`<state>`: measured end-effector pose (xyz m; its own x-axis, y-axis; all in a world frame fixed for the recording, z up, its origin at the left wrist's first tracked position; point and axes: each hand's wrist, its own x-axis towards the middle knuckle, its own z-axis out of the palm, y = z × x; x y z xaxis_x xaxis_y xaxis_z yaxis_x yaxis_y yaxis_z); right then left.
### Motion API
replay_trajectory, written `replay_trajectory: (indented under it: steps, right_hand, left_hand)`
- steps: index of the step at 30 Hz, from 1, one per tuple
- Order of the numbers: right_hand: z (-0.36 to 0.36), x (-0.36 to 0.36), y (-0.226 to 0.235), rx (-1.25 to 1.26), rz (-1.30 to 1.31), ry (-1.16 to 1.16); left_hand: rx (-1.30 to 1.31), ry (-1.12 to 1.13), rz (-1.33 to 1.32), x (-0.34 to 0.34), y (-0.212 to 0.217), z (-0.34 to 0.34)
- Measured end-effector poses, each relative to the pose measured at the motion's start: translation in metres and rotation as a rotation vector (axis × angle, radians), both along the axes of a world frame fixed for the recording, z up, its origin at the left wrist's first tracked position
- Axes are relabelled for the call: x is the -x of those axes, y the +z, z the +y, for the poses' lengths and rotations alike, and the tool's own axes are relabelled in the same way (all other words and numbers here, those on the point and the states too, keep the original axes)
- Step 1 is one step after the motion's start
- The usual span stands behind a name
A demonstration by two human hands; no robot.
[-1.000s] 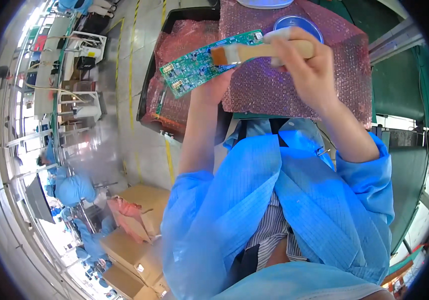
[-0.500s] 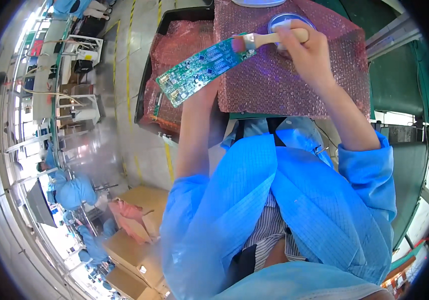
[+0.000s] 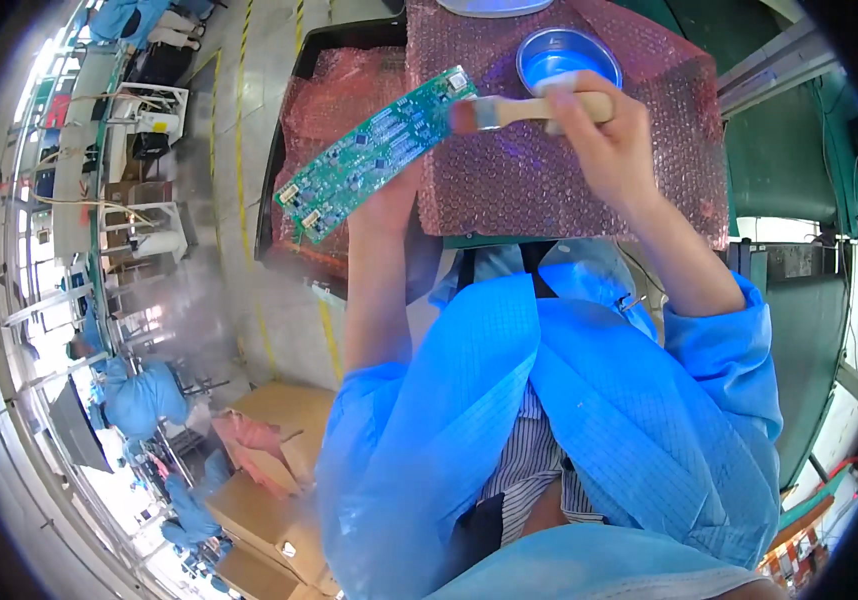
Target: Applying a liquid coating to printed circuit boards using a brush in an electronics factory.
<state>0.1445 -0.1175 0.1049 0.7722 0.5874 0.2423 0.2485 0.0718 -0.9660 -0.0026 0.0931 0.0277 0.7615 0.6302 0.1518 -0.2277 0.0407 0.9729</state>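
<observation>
the right hand's (image 3: 611, 135) grip is closed around a wooden-handled brush (image 3: 527, 111), bristles at the right end of a green circuit board (image 3: 374, 155); the left hand (image 3: 392, 205) supports it above a black tray's (image 3: 354, 38) edge, grip too hidden to tell, open bubble wrap (image 3: 569, 190) to the right.

Green-edged work surface (image 3: 489, 241), pink bubble wrap (image 3: 549, 170) spread over it, round dish (image 3: 567, 41) on the wrap

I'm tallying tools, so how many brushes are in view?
1: a wooden-handled brush in the right hand, its bristles at the edge of the circuit board. Others may be hidden.
</observation>
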Motion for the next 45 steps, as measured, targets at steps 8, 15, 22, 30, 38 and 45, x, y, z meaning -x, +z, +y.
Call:
replay_trajectory:
  steps: [8, 15, 22, 30, 38, 45]
  right_hand:
    - [-0.040, -0.075, -0.037, 0.090, -0.180, -0.403]
    - [-0.040, -0.093, -0.066, 0.258, -0.069, -0.379]
    - [-0.038, -0.098, -0.073, 0.334, -0.056, -0.372]
    - [-0.062, -0.098, -0.040, 0.339, -0.177, -0.362]
    - [-0.082, -0.084, -0.004, 0.297, -0.175, -0.380]
    - [-0.047, -0.034, 0.011, 0.002, -0.253, -0.184]
  left_hand:
    - [0.438, -0.203, -0.221, -0.006, 0.002, -0.008]
    - [0.769, -0.324, -0.304, -0.014, -0.006, -0.022]
    - [0.789, -0.314, -0.344, -0.016, -0.009, -0.023]
    - [0.841, -0.369, -0.386, -0.016, -0.011, -0.018]
    - [0.815, -0.390, -0.352, -0.025, -0.015, -0.026]
    - [0.876, -0.458, -0.369, -0.035, -0.011, -0.039]
